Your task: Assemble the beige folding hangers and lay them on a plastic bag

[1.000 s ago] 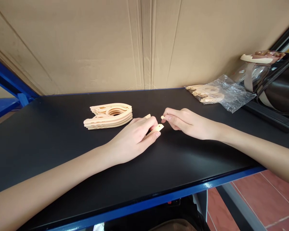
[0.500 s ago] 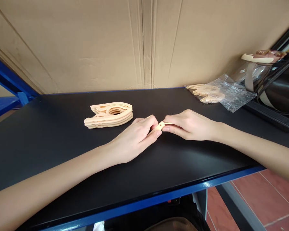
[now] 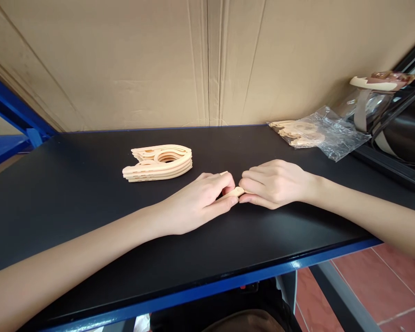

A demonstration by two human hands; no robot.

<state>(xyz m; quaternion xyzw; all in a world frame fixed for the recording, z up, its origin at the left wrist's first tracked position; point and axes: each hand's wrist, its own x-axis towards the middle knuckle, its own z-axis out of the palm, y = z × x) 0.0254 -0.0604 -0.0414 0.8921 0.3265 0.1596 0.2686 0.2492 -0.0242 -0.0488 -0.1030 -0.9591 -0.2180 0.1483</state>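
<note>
A beige plastic folding hanger is held between both hands just above the black tabletop, mostly hidden by the fingers. My left hand is closed round its left part, thumb along the near side. From the other side, my right hand pinches the right end with curled fingers and thumb. Only a short, rounded piece shows between the hands. Behind my left hand lies a neat stack of several folded beige hangers, apart from the fingers.
A clear plastic bag with flat beige pieces lies at the back right. Beside it are a dark bag and a clear container with a brown-and-cream top. Cardboard stands behind the black table, which has a blue front edge.
Both hands have shifted slightly nearer to me and to the right with the hanger. The right fingers are curled tighter, and the hanger's visible end has turned. The stack stays put.
</note>
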